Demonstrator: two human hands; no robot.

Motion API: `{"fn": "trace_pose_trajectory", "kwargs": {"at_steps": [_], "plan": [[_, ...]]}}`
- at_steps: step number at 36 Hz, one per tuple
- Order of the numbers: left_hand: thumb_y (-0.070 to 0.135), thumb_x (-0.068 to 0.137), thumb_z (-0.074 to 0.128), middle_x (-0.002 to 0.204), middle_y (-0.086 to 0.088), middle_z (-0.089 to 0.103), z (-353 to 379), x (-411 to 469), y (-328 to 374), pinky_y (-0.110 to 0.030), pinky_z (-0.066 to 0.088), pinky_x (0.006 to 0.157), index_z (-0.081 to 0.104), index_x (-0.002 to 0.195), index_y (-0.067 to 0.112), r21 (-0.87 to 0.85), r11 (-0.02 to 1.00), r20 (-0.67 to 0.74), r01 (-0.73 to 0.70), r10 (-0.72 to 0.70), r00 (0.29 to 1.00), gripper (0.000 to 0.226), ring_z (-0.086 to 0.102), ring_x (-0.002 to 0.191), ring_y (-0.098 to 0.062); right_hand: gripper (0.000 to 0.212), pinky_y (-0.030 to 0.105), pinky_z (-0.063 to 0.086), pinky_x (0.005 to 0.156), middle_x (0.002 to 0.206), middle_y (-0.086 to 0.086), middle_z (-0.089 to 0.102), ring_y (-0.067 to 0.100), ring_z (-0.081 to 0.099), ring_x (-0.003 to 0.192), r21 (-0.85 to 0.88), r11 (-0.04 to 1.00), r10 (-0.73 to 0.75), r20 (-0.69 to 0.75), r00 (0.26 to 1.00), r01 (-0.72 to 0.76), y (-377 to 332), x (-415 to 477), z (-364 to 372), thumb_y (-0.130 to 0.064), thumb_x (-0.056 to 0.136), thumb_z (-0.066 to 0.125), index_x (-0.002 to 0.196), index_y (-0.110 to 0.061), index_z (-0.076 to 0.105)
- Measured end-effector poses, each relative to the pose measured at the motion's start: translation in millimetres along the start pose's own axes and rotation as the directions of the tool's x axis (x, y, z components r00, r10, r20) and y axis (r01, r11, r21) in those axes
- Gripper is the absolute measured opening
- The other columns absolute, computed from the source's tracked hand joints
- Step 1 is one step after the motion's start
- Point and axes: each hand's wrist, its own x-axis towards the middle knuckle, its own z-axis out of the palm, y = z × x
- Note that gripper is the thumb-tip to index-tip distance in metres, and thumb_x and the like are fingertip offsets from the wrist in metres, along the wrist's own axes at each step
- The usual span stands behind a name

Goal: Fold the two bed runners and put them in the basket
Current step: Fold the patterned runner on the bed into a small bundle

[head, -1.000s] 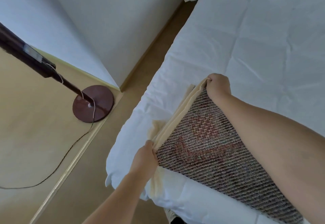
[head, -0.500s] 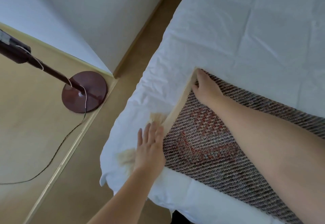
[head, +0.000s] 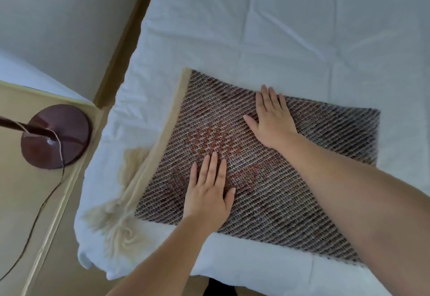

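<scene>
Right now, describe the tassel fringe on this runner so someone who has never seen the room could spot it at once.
On the white bed, near the corner beside the round brown lamp base, lies a dark woven runner. The fringe is the cream tufts spilling off its lamp-side end, the only shaggy thing there.

Single view, head-worn, wide-angle. Looks steeply down from above near edge of bed (head: 302,28). Close range: both forearms enter from bottom edge and reach mid-frame. Bed fills centre and right, with bed runner (head: 267,202) at middle. Left strip takes in floor (head: 121,63) and lamp base (head: 69,151). Lens bends straight edges outward.
</scene>
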Motion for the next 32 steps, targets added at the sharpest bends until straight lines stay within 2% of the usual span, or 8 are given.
{"fn": "trace_pose_trajectory", "kwargs": {"at_steps": [9,17,21,25,28,32], "plan": [[0.053,0.096,0.002,0.149,-0.006,-0.033,13,29,111,-0.047,-0.018,0.114,-0.028,0.142,0.017,0.022,0.99,0.099,-0.14,0.138,0.985,0.065,-0.035,0.137,-0.02,0.082,0.045,-0.004,0.12,0.161,0.013,-0.01,0.026,-0.011,0.148,0.009,0.99,0.138,0.006,0.99,-0.138,120,-49,28,-0.062,0.093,-0.001,0.152,-0.006,-0.004],[0.054,0.096,0.006,0.151,-0.004,-0.03,43,39,223,-0.048,-0.017,0.114,-0.022,0.144,0.017,-0.015,0.956,0.087,-0.293,0.293,0.952,0.067,-0.03,0.14,-0.02,0.083,0.043,-0.007,0.12,0.16,0.012,-0.014,0.025,-0.014,0.147,0.056,0.971,0.23,0.038,0.972,-0.232,212,-93,51,-0.063,0.093,0.006,0.152,-0.005,-0.007],[0.054,0.096,0.01,0.154,-0.006,-0.025,56,38,261,-0.049,-0.017,0.114,-0.015,0.147,0.015,0.014,0.923,0.087,-0.385,0.382,0.92,0.069,-0.027,0.142,-0.022,0.083,0.043,-0.006,0.12,0.16,0.014,-0.016,0.026,-0.015,0.147,0.115,0.978,0.17,0.027,0.985,-0.172,220,-107,57,-0.06,0.095,0.012,0.151,-0.003,-0.009],[0.054,0.097,0.008,0.153,-0.005,-0.03,72,17,272,-0.046,-0.023,0.112,-0.015,0.148,0.018,0.068,0.845,0.17,-0.53,0.513,0.841,0.066,-0.035,0.138,-0.02,0.08,0.041,-0.008,0.12,0.159,0.014,-0.019,0.025,-0.019,0.146,0.161,0.983,0.084,0.012,0.996,-0.085,212,-124,68,-0.058,0.096,0.012,0.15,-0.003,-0.012],[0.052,0.099,0.007,0.152,-0.004,-0.031,83,-4,275,-0.044,-0.027,0.109,-0.018,0.147,0.019,0.088,0.825,0.234,-0.558,0.527,0.817,0.064,-0.037,0.137,-0.02,0.079,0.041,-0.008,0.12,0.158,0.013,-0.022,0.025,-0.022,0.145,0.175,0.984,0.021,0.025,0.999,-0.025,205,-146,79,-0.057,0.095,0.007,0.15,-0.004,-0.014],[0.047,0.099,0.01,0.153,-0.005,-0.028,96,-24,275,-0.044,-0.027,0.11,-0.019,0.147,0.02,0.082,0.848,0.244,-0.524,0.493,0.835,0.062,-0.036,0.138,-0.02,0.081,0.041,-0.008,0.12,0.158,0.015,-0.021,0.026,-0.022,0.145,0.202,0.978,-0.053,0.04,0.998,0.044,196,-178,96,-0.058,0.092,0.002,0.15,-0.003,-0.013]]}}
